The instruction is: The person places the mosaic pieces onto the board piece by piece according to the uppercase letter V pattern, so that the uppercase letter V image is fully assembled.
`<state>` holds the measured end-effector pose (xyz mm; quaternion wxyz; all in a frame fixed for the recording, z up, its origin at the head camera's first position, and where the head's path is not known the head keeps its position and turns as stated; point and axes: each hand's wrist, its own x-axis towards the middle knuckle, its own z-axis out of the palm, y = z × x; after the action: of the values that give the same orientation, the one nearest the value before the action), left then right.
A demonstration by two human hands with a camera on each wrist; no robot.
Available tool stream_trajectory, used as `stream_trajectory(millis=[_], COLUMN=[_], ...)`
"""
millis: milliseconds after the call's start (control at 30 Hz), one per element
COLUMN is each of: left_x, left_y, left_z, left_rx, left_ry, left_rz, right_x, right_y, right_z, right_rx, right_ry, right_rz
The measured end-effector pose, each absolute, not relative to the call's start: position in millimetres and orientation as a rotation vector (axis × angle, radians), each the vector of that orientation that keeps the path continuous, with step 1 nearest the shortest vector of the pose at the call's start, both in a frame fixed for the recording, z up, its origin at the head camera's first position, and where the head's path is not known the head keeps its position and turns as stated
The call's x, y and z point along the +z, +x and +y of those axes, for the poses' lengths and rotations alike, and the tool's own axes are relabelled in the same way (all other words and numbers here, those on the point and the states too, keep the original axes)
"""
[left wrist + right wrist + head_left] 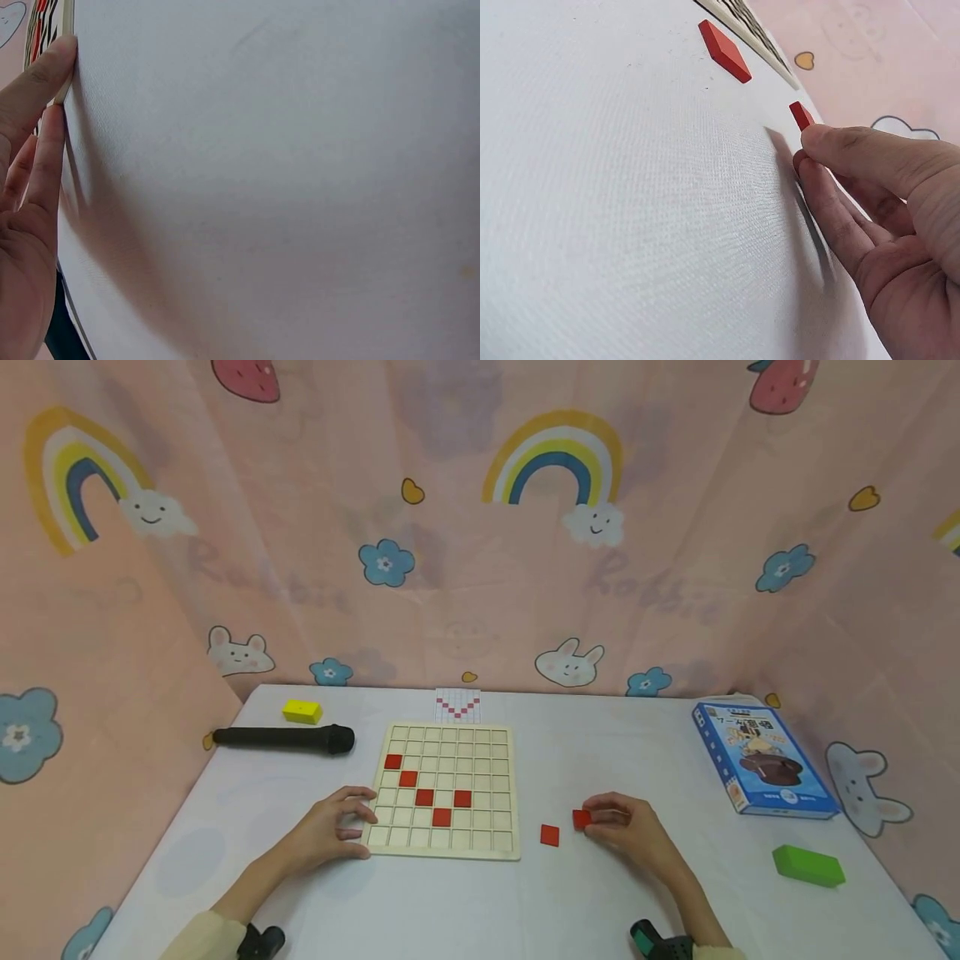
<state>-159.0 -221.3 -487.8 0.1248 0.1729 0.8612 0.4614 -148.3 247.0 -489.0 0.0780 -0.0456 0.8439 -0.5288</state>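
A cream grid board lies on the table with several red square tiles in its cells, most of them in a diagonal stepping down to the right. My left hand touches the board's left edge with its fingertips, the thumb by the near left corner. In the left wrist view its fingers meet the board's edge. Right of the board, my right hand pinches a red square tile between thumb and fingers; in the right wrist view this tile stands tilted. Another red tile lies flat between board and hand.
A paper card with a red V pattern lies behind the board. Back left are a black microphone and a yellow block. On the right are a blue box and a green block. A patterned pink curtain surrounds the table.
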Motion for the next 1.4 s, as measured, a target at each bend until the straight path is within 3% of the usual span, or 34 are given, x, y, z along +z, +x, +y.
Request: stream_trajectory(millis=[700,1400], left_x=[-486.2,-487.0], left_y=[-158.3,-156.4], left_z=[-222.9,-221.9], left_rx=[1.347,1.373], left_ry=[0.492,0.494], left_rz=[2.507,2.487], right_x=[-487.9,-495.5], right_y=[-156.4,-153.8], right_z=[250.6,242.2], right_rx=[-1.557,-1.703], right_ry=[-0.188,0.003], right_rz=[2.452,2.493])
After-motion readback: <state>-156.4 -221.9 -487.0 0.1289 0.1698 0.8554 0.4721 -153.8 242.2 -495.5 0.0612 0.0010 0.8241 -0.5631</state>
